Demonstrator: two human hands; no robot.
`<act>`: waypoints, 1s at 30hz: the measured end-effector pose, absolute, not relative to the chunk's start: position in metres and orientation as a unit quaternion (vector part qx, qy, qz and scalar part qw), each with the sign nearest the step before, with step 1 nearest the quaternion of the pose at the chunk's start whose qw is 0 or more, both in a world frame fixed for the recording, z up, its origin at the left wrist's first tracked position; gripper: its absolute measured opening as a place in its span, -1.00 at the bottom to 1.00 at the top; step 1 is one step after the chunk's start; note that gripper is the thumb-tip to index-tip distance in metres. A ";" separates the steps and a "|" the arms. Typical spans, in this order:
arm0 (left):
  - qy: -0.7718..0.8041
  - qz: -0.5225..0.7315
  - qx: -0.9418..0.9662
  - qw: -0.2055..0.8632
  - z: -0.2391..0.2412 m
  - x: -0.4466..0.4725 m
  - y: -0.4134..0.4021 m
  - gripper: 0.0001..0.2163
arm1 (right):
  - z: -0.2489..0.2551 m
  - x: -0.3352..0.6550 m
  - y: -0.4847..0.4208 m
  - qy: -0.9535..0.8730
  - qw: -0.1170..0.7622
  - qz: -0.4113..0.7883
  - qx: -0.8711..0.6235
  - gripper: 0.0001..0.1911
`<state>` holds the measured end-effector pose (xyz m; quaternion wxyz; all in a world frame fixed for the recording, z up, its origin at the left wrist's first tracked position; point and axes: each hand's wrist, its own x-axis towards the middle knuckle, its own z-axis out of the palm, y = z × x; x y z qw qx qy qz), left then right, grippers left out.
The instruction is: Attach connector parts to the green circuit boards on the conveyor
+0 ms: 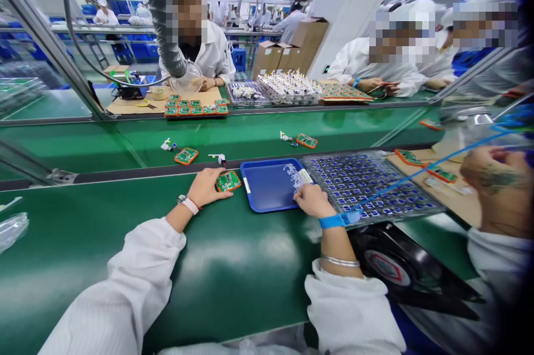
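Head camera down on my two hands, and they're apart right now, with the blue plastic tray (267,193) between them on the green counter (246,271). My left hand (204,188) is resting against a green circuit board in an orange frame (228,181), fingertips at its edge, just left of the tray, with no firm grip on it. My right hand (312,201) is at the tray's right end, fingers right at a scatter of small white parts (294,177) inside the tray; I can't tell whether they're pinching anything. A blue wrist strap (334,221) wraps that wrist, its blue cord (417,174) running off to the right. Just right of the tray sits a clear blister tray (367,188) packed with blue-filled cells. Beyond the tray, past a dark rail, two more orange-framed boards (186,156) lie with small white connectors (217,158) near them. Far right of the tray, a co-worker's hand (496,177) is up over a tan mat (450,199).
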<state>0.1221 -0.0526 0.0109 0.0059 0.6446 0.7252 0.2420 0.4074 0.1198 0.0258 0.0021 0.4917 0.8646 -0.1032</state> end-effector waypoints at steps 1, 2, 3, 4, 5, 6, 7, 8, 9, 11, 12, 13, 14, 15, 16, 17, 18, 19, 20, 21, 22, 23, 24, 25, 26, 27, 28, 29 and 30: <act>0.721 0.234 0.652 0.016 0.009 0.130 -0.054 -0.38 | 0.025 0.407 0.119 0.869 -0.036 -0.109 0.481 -0.86; 0.720 0.233 0.653 0.022 0.008 0.135 -0.055 -0.41 | 0.024 0.405 0.118 0.876 -0.084 -0.125 0.458 -0.86; 0.720 0.238 0.651 0.028 0.006 0.137 -0.057 -0.44 | 0.024 0.401 0.115 0.882 -0.137 -0.152 0.424 -0.86; 0.718 0.247 0.649 0.037 0.005 0.138 -0.060 -0.46 | 0.024 0.395 0.110 0.883 -0.192 -0.188 0.384 -0.86; 0.714 0.257 0.650 0.049 0.005 0.138 -0.064 -0.46 | 0.024 0.387 0.102 0.878 -0.243 -0.230 0.342 -0.86; 0.706 0.266 0.654 0.062 0.005 0.137 -0.068 -0.46 | 0.023 0.377 0.091 0.866 -0.286 -0.273 0.306 -0.85; 0.697 0.272 0.660 0.073 0.005 0.137 -0.074 -0.46 | 0.022 0.366 0.077 0.851 -0.319 -0.313 0.277 -0.84; 0.689 0.275 0.666 0.082 0.006 0.138 -0.080 -0.46 | 0.020 0.355 0.062 0.834 -0.342 -0.348 0.258 -0.82; 0.683 0.276 0.670 0.088 0.006 0.139 -0.087 -0.47 | 0.018 0.343 0.046 0.821 -0.352 -0.379 0.241 -0.81; 0.678 0.274 0.675 0.095 0.007 0.144 -0.102 -0.49 | 0.011 0.323 0.016 0.808 -0.347 -0.428 0.210 -0.80; 0.677 0.272 0.677 0.100 0.008 0.146 -0.109 -0.49 | 0.007 0.316 0.006 0.804 -0.339 -0.446 0.199 -0.81; 0.676 0.270 0.678 0.106 0.008 0.149 -0.115 -0.49 | 0.003 0.311 -0.002 0.800 -0.332 -0.459 0.195 -0.81; 0.675 0.268 0.678 0.112 0.009 0.151 -0.121 -0.49 | -0.001 0.307 -0.006 0.797 -0.326 -0.470 0.197 -0.81; 0.676 0.265 0.678 0.117 0.009 0.153 -0.126 -0.48 | -0.005 0.306 -0.007 0.792 -0.323 -0.476 0.203 -0.81; 0.676 0.263 0.677 0.122 0.009 0.155 -0.130 -0.48 | -0.008 0.305 -0.006 0.789 -0.321 -0.480 0.210 -0.82; 0.676 0.263 0.676 0.126 0.010 0.156 -0.132 -0.47 | -0.010 0.306 -0.003 0.788 -0.319 -0.480 0.216 -0.82; 0.676 0.265 0.675 0.130 0.010 0.157 -0.134 -0.46 | -0.011 0.306 -0.001 0.790 -0.317 -0.477 0.218 -0.83; 0.676 0.272 0.672 0.134 0.010 0.159 -0.135 -0.46 | -0.012 0.307 0.001 0.794 -0.314 -0.474 0.215 -0.83; 0.675 0.285 0.667 0.138 0.011 0.160 -0.134 -0.47 | -0.013 0.307 0.002 0.799 -0.310 -0.469 0.211 -0.83; 0.674 0.304 0.658 0.143 0.011 0.161 -0.133 -0.50 | -0.013 0.306 0.002 0.804 -0.305 -0.466 0.207 -0.84; 0.674 0.326 0.646 0.147 0.011 0.162 -0.130 -0.57 | -0.013 0.304 0.002 0.809 -0.300 -0.463 0.203 -0.84; 0.675 0.349 0.632 0.150 0.011 0.163 -0.127 -0.65 | -0.012 0.303 0.000 0.812 -0.295 -0.462 0.200 -0.84; 0.678 0.369 0.617 0.152 0.011 0.164 -0.124 -0.74 | -0.012 0.301 -0.001 0.816 -0.290 -0.460 0.198 -0.85; 0.683 0.385 0.602 0.153 0.010 0.164 -0.120 -0.81 | -0.012 0.298 -0.002 0.820 -0.285 -0.456 0.195 -0.85; 0.689 0.397 0.586 0.154 0.010 0.165 -0.116 -0.86 | -0.013 0.296 -0.003 0.825 -0.281 -0.451 0.193 -0.86; 0.696 0.405 0.572 0.156 0.009 0.164 -0.113 -0.88 | -0.013 0.295 -0.004 0.830 -0.277 -0.445 0.190 -0.86; 0.701 0.411 0.560 0.160 0.008 0.164 -0.111 -0.89 | -0.014 0.294 -0.004 0.835 -0.274 -0.438 0.187 -0.86; 0.706 0.414 0.551 0.166 0.007 0.163 -0.109 -0.90 | -0.014 0.293 -0.004 0.840 -0.271 -0.432 0.185 -0.86; 0.708 0.415 0.544 0.172 0.006 0.162 -0.108 -0.91 | -0.015 0.293 -0.004 0.844 -0.269 -0.426 0.184 -0.86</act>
